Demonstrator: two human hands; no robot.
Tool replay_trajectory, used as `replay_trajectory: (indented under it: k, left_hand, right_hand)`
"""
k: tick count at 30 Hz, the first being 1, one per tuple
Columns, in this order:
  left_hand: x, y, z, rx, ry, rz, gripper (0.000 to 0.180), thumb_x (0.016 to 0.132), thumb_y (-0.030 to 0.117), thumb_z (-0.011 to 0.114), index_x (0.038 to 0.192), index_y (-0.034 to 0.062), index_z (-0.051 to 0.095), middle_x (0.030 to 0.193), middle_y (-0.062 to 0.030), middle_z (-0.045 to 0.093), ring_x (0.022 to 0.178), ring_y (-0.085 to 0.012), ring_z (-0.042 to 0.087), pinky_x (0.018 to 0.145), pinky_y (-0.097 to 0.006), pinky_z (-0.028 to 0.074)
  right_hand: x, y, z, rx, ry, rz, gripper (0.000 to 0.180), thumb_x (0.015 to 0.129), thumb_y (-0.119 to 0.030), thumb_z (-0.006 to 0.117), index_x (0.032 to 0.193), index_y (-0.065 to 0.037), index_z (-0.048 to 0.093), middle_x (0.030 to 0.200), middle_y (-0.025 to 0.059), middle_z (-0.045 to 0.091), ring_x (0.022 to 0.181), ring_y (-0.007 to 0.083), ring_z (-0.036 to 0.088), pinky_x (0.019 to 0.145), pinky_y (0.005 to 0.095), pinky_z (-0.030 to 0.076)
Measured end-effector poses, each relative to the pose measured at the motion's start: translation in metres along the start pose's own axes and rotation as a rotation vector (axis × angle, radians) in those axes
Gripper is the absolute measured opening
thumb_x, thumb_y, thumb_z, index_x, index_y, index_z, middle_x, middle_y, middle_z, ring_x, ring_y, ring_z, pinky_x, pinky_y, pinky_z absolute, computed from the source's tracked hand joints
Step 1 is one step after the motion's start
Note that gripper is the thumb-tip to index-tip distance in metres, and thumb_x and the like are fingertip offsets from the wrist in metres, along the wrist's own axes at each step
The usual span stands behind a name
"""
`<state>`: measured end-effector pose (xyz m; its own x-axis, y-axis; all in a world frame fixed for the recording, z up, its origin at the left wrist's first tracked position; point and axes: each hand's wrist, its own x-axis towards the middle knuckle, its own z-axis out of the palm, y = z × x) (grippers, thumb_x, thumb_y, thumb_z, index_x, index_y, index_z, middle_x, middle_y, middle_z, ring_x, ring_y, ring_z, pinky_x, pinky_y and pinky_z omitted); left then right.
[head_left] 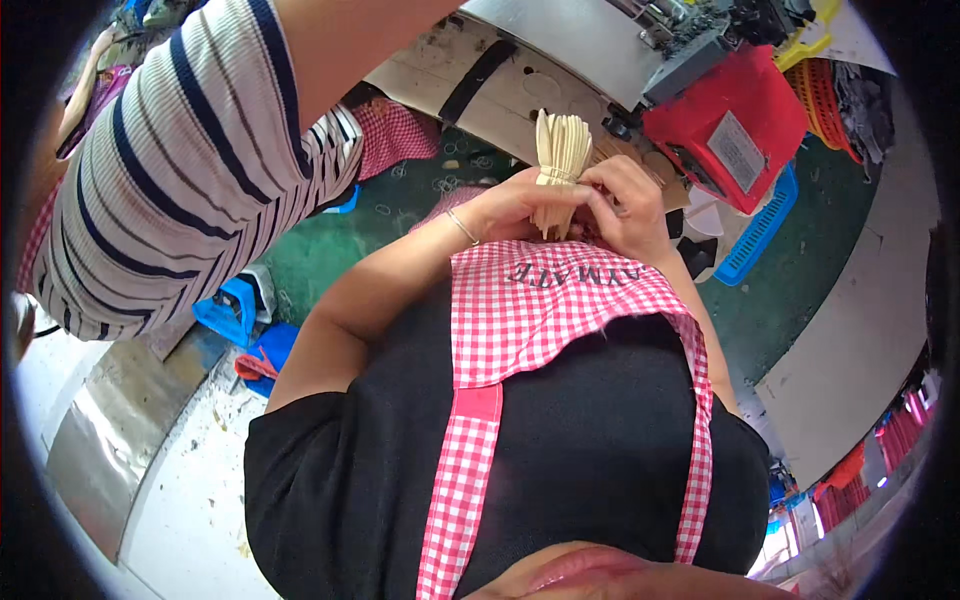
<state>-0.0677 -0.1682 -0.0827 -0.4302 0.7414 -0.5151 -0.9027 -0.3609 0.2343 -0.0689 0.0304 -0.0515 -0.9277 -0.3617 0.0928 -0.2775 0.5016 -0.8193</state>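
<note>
A bundle of pale, flat wooden sticks [562,145] with rounded tops stands nearly upright in front of my chest. My left hand [520,203] is closed around its lower part, the thumb lying across the front. A thin band [556,174] circles the bundle just above that thumb. Against the bundle's right side, my right hand [632,205] has its fingers curled in. Whatever those fingertips pinch is too small and partly hidden to make out. Lower ends of the sticks poke out beneath my left hand, above the checked apron [540,310].
Another person's striped sleeve [200,180] and arm reach in close on my left. A red machine [740,130] stands at the right, beside a blue basket [757,230] and an orange basket [825,105]. Loose rubber bands lie scattered on the green surface [330,255].
</note>
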Motion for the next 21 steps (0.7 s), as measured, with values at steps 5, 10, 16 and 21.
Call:
replay_trajectory:
  k: [5,10,16,21]
  left_hand:
    - [0.004,0.003,-0.004,-0.115,0.072,-0.051,0.041,0.089,0.001,0.068,0.128,0.0023,0.054,0.113,-0.0121,0.064,0.102,-0.0234,0.068,0.090,-0.039,0.059]
    - [0.000,0.027,-0.012,-0.019,0.175,-0.160,0.042,0.083,-0.009,0.068,0.123,0.0033,0.059,0.102,-0.0081,0.068,0.084,-0.0182,0.067,0.070,-0.029,0.055]
    - [0.007,0.062,-0.034,1.121,-0.154,-0.076,0.062,0.070,0.001,0.076,0.130,0.0016,0.060,0.117,-0.0091,0.070,0.102,-0.0179,0.065,0.093,-0.033,0.051]
    - [-0.006,0.082,-0.031,1.356,-0.085,-0.153,0.065,0.065,0.009,0.076,0.128,0.0003,0.060,0.113,-0.0151,0.071,0.105,-0.0237,0.067,0.095,-0.035,0.051]
  right_hand:
    - [0.014,0.013,-0.003,-0.019,-0.064,-0.090,0.012,0.079,-0.005,0.070,0.089,-0.002,0.065,0.087,0.0129,0.063,0.080,0.0327,0.063,0.068,0.0404,0.051]
    - [-0.009,0.013,0.018,0.625,-0.067,0.395,0.006,0.089,-0.008,0.068,0.088,-0.005,0.063,0.073,0.0075,0.063,0.063,0.0097,0.062,0.057,0.0301,0.049]
    - [-0.018,0.045,-0.011,0.717,-0.210,0.474,0.004,0.093,-0.007,0.069,0.091,-0.003,0.067,0.074,-0.0025,0.061,0.067,0.0019,0.053,0.058,0.0197,0.040]
    - [-0.055,0.085,-0.001,1.379,0.385,0.683,0.013,0.102,-0.016,0.059,0.093,-0.006,0.058,0.069,-0.0048,0.044,0.055,0.0040,0.034,0.051,0.0223,0.027]
